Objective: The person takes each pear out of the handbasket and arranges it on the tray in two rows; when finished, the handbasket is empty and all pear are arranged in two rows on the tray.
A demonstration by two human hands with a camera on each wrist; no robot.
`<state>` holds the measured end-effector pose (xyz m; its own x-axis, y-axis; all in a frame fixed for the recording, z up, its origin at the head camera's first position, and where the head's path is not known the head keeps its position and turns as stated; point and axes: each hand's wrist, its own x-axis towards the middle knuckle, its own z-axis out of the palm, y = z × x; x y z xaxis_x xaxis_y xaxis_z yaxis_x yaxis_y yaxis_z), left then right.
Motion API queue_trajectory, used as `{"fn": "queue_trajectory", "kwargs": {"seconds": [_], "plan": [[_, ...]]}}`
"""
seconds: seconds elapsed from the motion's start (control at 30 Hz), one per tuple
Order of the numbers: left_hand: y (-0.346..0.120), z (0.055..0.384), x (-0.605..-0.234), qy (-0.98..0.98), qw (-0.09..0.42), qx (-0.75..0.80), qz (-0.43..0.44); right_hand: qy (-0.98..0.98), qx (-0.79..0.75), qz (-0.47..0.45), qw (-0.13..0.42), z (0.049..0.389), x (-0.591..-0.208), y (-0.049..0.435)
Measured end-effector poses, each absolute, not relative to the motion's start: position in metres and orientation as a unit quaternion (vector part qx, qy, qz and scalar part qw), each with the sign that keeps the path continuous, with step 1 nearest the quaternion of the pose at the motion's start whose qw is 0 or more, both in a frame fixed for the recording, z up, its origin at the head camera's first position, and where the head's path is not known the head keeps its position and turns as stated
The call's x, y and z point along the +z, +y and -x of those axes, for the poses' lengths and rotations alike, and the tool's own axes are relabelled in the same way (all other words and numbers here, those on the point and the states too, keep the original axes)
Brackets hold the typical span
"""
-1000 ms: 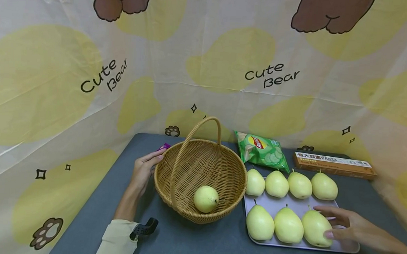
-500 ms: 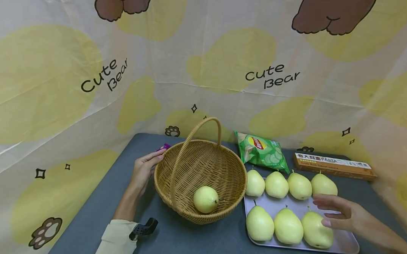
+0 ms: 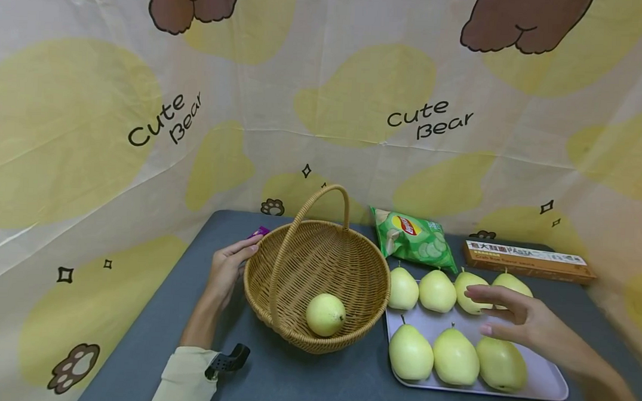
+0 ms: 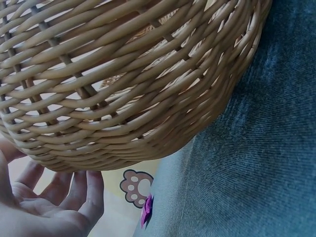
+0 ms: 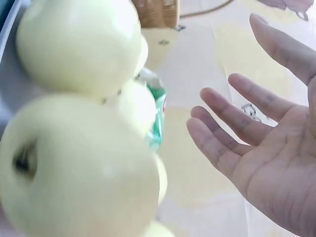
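A wicker basket (image 3: 302,259) with an arched handle stands mid-table, one pale green pear (image 3: 325,315) in its bottom. My left hand (image 3: 228,267) is at its left rim; in the left wrist view its loosely extended fingers (image 4: 74,192) touch the woven side (image 4: 123,98). To the right, a light purple tray (image 3: 544,378) carries several pears in two rows. Over the tray hovers my right hand (image 3: 533,323), holding nothing, its fingers spread apart in the right wrist view. It stands above the rightmost front pear (image 3: 502,365) and partly hides the back-row pears at right.
Behind the tray lie a green chip bag (image 3: 416,237) and a long brown pasta box (image 3: 528,261). A small purple packet (image 3: 259,231) shows behind the basket's left rim. A printed cloth (image 3: 347,100) hangs along the table's back.
My right hand has risen off the rightmost front pear and moved up and left over the tray. The pear stays on the tray. My left hand and the basket have not moved.
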<state>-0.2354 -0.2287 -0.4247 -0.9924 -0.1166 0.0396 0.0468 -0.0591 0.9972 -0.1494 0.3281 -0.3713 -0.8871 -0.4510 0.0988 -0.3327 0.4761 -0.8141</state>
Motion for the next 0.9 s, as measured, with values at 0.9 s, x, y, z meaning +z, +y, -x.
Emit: {"fn": "queue_trajectory", "kwargs": {"seconds": [0.9], "plan": [[-0.228,0.236,-0.426,-0.679,0.057,-0.731,-0.027,0.788,-0.543,0.274,0.099,0.184,-0.352,0.216]]}}
